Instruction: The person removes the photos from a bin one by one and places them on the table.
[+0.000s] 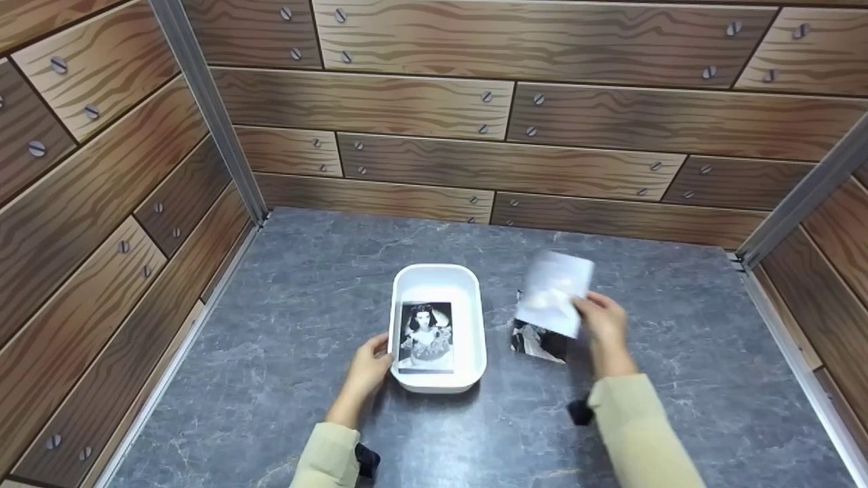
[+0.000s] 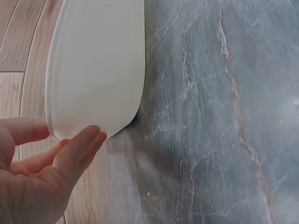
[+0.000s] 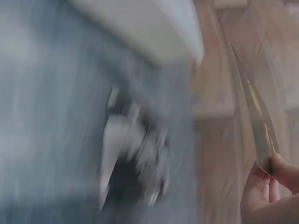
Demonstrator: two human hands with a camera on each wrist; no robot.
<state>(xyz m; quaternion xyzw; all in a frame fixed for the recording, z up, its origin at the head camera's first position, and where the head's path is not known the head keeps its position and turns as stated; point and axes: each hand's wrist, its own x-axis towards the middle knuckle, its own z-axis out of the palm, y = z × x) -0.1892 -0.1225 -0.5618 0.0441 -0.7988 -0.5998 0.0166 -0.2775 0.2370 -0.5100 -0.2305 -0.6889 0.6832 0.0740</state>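
A white rectangular tub (image 1: 437, 388) stands on the grey surface, and a black-and-white photo (image 1: 426, 339) of a person in a ruffled dress lies in it. My left hand (image 1: 369, 366) holds the tub's near left corner. In the left wrist view, its thumb is at the rim and its fingers (image 2: 77, 151) press the outer wall. My right hand (image 1: 605, 329) pinches a photo print (image 1: 556, 291) by its edge, with its pale side towards the head camera. Below it lies another black-and-white photo (image 1: 539, 341), partly covered in the head view and blurred in the right wrist view.
The surface (image 1: 305, 291) is dark grey with a marble pattern. Wood-patterned walls (image 1: 434, 105) with metal corner strips (image 1: 210, 115) close off the back and both sides. Dark wrist devices (image 1: 367, 461) sit at both sleeves.
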